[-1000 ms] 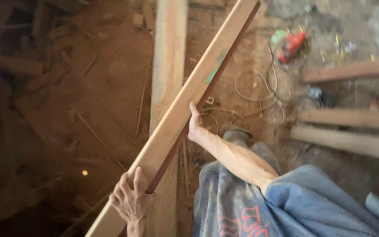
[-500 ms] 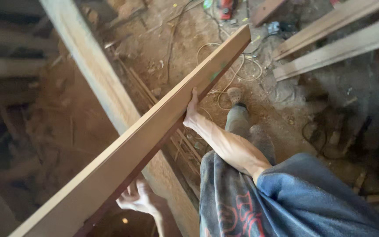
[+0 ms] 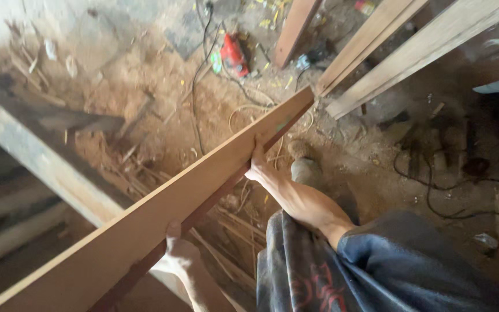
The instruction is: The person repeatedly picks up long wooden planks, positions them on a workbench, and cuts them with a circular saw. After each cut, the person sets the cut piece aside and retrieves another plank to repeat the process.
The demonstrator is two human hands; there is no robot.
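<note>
A long, flat wooden board point(image 3: 163, 225) is held up in the air. It is light brown and smooth on its wide face, with a darker thin edge below. It slants from the bottom left up to the top middle. Its far end is cut square. One hand grips its edge near the far end, another holds it from under.
</note>
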